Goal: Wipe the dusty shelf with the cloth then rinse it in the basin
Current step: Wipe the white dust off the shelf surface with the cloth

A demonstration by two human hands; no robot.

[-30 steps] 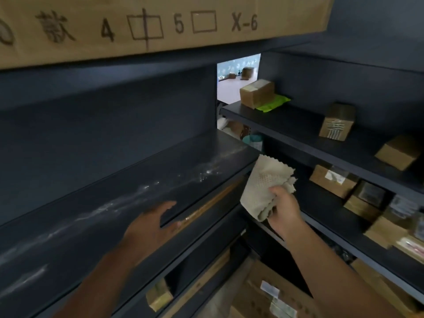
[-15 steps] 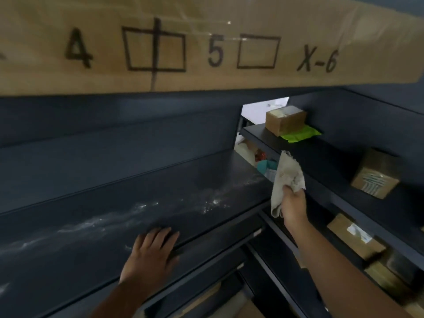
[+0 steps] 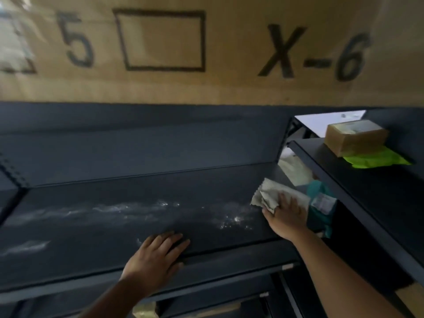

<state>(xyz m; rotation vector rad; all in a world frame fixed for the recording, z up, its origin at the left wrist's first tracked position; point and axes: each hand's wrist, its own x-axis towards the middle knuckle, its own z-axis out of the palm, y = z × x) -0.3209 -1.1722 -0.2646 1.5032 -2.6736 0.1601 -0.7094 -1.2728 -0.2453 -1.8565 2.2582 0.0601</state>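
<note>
Now right hand (image 3: 285,215) presses crumpled beige cloth (image 3: 269,196) flat onto right end of dark grey metal shelf (image 3: 114,226); fingers together on top, cloth bunched beneath and ahead of fingertips. White dust streaks (image 3: 128,208) run leftward from cloth. Left hand (image 3: 158,255) lies palm-down on shelf front edge, fingers slightly spread, holding nothing.

The dusty shelf (image 3: 96,216) is a dark grey metal board running left to right, its flat top streaked with pale dust in a wavy band along the middle and a brighter speckled patch toward the right end. The cloth (image 3: 270,195) is a beige, crumpled rag with a zigzag-cut edge, lying pressed flat on the shelf's right end.
</note>
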